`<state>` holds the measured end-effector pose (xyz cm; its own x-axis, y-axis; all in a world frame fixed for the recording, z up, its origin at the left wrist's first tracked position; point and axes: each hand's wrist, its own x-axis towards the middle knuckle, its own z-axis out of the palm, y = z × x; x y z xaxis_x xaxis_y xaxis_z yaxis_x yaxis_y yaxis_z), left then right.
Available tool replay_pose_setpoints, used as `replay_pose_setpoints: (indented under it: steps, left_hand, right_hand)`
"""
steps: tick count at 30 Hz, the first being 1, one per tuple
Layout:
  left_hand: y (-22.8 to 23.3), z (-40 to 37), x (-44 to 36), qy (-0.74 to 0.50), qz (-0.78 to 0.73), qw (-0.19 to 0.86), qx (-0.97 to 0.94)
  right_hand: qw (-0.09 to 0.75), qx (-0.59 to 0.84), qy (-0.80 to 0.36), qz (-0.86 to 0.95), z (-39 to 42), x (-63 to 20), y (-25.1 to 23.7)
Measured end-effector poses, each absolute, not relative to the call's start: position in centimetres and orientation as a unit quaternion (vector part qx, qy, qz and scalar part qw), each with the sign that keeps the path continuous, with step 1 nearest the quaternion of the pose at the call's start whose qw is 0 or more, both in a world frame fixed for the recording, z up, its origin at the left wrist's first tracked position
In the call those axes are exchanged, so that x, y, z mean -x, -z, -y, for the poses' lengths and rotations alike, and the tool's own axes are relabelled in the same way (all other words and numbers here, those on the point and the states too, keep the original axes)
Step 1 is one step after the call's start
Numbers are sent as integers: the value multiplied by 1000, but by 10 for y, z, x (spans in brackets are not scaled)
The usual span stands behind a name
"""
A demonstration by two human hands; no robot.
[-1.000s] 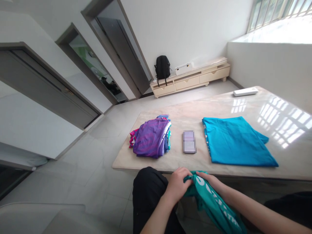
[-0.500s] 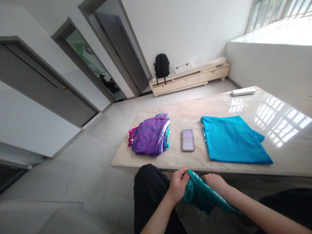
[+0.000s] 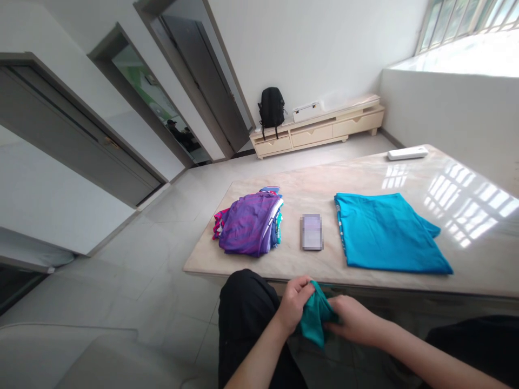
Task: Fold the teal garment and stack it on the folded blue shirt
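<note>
From my end I saw left hand (image 3: 294, 303) and right hand (image 3: 352, 320) pinching teal cloth (image 3: 312, 322) between fingers, probably so it wouldn't slip; it hung by the desk's (image 3: 312, 189) near edge; purple pile (image 3: 249, 224) and blue cloth (image 3: 389, 232) lay apart, likely to avoid mixing.

Forward-and-down view from the head

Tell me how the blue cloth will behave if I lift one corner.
Likely floppy: the blue cloth lies in thin, flat folds, so it would probably droop and open. It may slide if pushed, since the table looks glossy.
</note>
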<state>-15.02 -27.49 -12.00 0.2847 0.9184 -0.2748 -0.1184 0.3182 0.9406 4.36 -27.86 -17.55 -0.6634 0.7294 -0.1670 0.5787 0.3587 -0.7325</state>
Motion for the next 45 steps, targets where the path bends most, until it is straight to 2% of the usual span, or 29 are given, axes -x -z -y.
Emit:
replay_pose_setpoints:
  steps: [7, 10, 12, 19, 23, 28, 34, 40, 45]
  left_hand:
    - [101, 279, 174, -320, -412, 763, -382]
    - [96, 276, 193, -361, -407, 766, -343]
    - [96, 274, 203, -420, -412, 746, -312]
    - [103, 255, 220, -608, -454, 609, -232]
    - [108, 245, 223, -631, -484, 562, -229]
    - [112, 242, 223, -635, -518, 499, -282]
    - [103, 257, 207, -556, -527, 450, -460]
    - [108, 277, 176, -351, -457, 313, -755]
    - [117, 279, 158, -261, -447, 335, -787]
  right_hand:
    - [-52, 457, -337, 822, 264, -56, 200]
    - [-99, 481, -314, 813, 262, -62, 202]
    - [-101, 493, -305, 809, 260, -65, 199]
    - [16, 482, -342, 807, 239, -86, 167]
    - [101, 495, -357, 786, 219, -113, 151]
    - [188, 584, -309, 727, 201, -140, 148]
    - [246, 580, -300, 716, 210, -130, 144]
    - [248, 382, -454, 766, 249, -79, 139]
    - [246, 331, -556, 722, 263, -52, 153]
